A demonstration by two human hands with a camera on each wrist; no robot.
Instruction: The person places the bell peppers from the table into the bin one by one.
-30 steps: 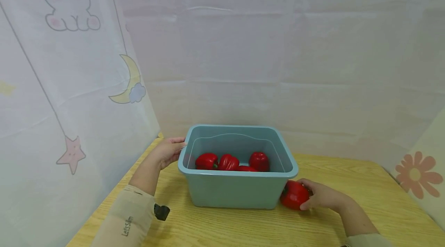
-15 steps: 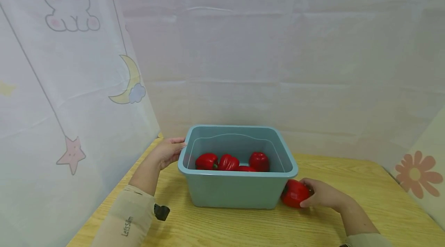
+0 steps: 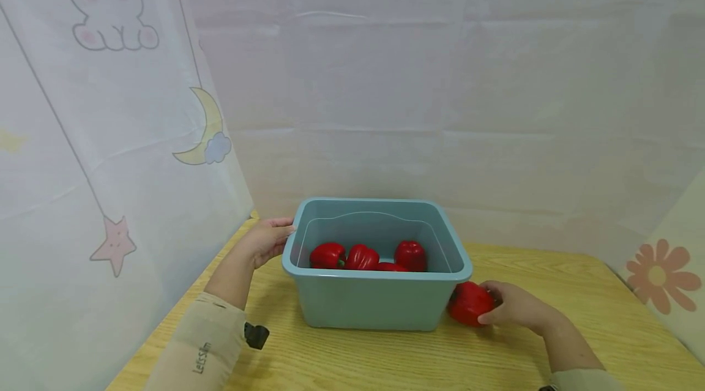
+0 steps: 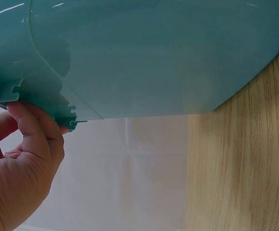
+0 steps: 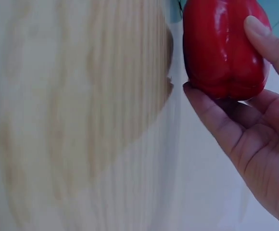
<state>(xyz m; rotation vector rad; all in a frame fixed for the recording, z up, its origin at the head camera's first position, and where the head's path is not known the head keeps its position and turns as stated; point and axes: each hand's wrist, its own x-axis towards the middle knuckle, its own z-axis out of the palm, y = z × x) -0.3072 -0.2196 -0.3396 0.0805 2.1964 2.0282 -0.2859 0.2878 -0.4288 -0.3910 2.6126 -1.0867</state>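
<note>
A blue-green plastic bin (image 3: 377, 302) stands on the wooden table with several red bell peppers (image 3: 361, 256) inside. My left hand (image 3: 270, 239) grips the bin's left rim; in the left wrist view its fingers (image 4: 36, 130) curl up under the rim. Beside the bin's lower right side, my right hand (image 3: 518, 308) holds another red bell pepper (image 3: 470, 304). The right wrist view shows the thumb on one side of this pepper (image 5: 226, 48) and the fingers around its end, with the table surface close by. The pepper's stem end faces the bin.
The light wooden table (image 3: 341, 360) extends in front of the bin and to its right. A pale cloth backdrop (image 3: 374, 103) hangs close behind and along the left side. A small black object (image 3: 256, 336) is attached at the left sleeve.
The right hand has shifted the pepper slightly up and to the right, turning it a little beside the bin. The left hand and the bin have stayed in place.
</note>
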